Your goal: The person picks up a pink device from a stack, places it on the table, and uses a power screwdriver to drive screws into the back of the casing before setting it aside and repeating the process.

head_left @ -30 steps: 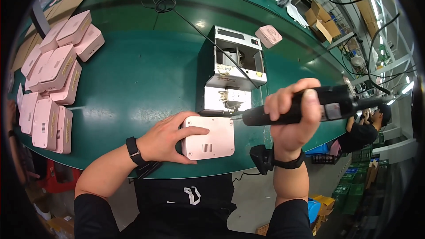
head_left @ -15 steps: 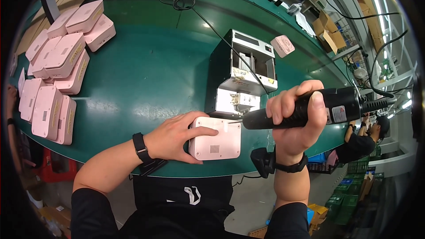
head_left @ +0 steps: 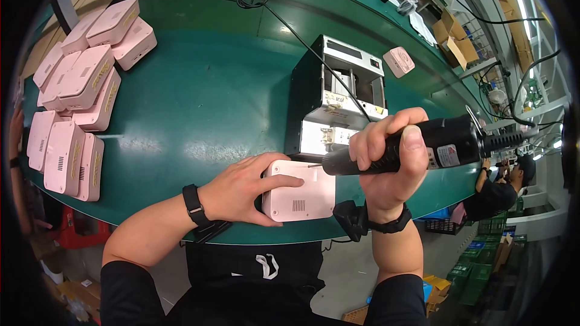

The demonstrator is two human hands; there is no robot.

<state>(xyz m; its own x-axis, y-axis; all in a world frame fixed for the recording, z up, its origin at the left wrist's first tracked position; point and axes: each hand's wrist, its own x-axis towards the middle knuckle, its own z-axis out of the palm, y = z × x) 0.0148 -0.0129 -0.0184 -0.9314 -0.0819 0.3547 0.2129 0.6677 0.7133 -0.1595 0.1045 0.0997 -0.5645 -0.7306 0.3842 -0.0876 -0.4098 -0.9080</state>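
Observation:
Near the front edge of the green table, a pale pink plastic box (head_left: 317, 196) lies with its slotted, screw-holed side up. My left hand (head_left: 238, 188) grips it from the left, thumb and fingers round its edges and one finger across the top. A black electric screwdriver (head_left: 450, 139) is wrapped in my right hand (head_left: 393, 157), held nearly level with its cord running off to the right. Its thin bit reaches left over the box's upper part; whether the tip sits in a hole is too small to tell.
A black-and-silver machine (head_left: 302, 108) stands just beyond the box, with a black cable crossing over it. Several pink boxes (head_left: 84, 78) are piled at the left, and another pink box (head_left: 399, 61) lies past the machine. Other people are at the far side and right.
The screwdriver's bit has moved left, further over the top of the box. My left hand keeps its grip on the box. The whole view has shifted slightly.

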